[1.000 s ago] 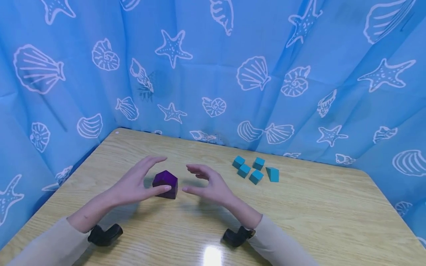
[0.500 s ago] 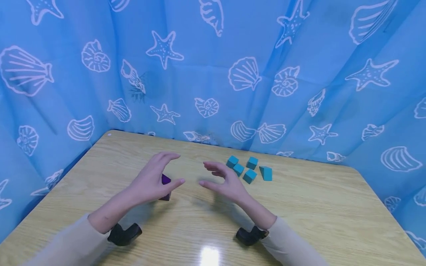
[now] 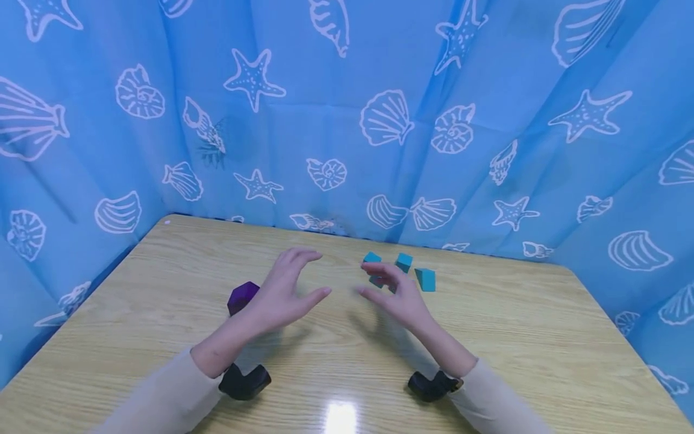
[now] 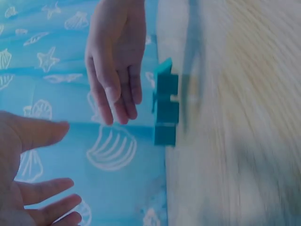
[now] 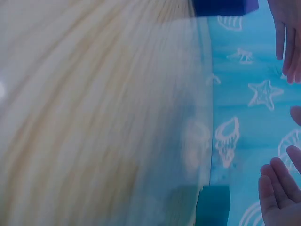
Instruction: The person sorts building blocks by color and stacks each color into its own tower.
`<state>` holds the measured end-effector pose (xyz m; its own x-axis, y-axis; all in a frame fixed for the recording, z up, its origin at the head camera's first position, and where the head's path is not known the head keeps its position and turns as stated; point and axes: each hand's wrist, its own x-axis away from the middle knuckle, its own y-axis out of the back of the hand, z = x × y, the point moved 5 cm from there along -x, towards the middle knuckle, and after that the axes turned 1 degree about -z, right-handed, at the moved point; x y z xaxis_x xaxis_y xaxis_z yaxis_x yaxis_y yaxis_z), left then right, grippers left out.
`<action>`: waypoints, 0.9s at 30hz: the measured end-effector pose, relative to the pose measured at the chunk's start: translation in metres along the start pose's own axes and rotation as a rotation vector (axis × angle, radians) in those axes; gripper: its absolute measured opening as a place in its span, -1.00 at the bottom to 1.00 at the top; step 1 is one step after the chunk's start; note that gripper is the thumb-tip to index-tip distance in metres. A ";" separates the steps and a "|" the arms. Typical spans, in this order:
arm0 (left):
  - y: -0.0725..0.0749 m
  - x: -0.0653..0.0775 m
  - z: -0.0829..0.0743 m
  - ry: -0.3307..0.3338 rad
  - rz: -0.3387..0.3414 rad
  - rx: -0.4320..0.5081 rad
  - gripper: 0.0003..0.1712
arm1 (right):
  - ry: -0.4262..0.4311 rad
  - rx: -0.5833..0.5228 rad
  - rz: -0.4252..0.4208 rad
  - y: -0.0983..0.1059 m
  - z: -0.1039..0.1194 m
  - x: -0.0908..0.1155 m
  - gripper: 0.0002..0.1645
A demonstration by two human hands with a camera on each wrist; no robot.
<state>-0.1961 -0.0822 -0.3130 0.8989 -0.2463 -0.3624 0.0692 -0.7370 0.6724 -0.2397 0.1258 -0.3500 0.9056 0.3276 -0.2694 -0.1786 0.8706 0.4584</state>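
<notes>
My left hand [image 3: 284,292] is held over the table with fingers spread and nothing in its grasp. Just left of it, partly covered by the hand and wrist, sits a dark purple faceted block [image 3: 242,295]. My right hand [image 3: 400,296], its fingers gently bent and holding nothing, overlaps a group of small teal blocks [image 3: 403,261] in the head view, hiding some of them. A teal wedge [image 3: 427,280] lies right of its fingers. In the left wrist view the teal blocks [image 4: 167,110] line up beside the right hand [image 4: 120,61].
The wooden table [image 3: 515,325] extends to both sides and toward me. Behind it hangs a blue curtain [image 3: 303,138] with white shells and starfish. Black wrist-worn devices [image 3: 244,383] sit below both hands.
Both hands have moved right, the left from beside the purple block to past it, the right to in front of the teal blocks. The head view has turned slightly right. The blocks stay put.
</notes>
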 end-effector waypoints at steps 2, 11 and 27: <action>-0.008 -0.004 -0.003 0.016 0.003 0.027 -0.34 | 0.001 0.005 -0.035 0.010 -0.005 0.002 -0.51; -0.036 -0.018 -0.006 0.045 -0.020 0.113 -0.43 | -0.055 0.056 -0.136 0.038 -0.022 0.012 -0.56; -0.102 -0.037 -0.008 0.103 0.135 0.238 -0.52 | -0.206 0.096 -0.138 0.056 -0.043 0.016 -0.42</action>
<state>-0.2326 0.0070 -0.3626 0.9331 -0.2958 -0.2047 -0.1464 -0.8320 0.5352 -0.2514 0.1958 -0.3647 0.9799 0.1175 -0.1614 -0.0191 0.8600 0.5100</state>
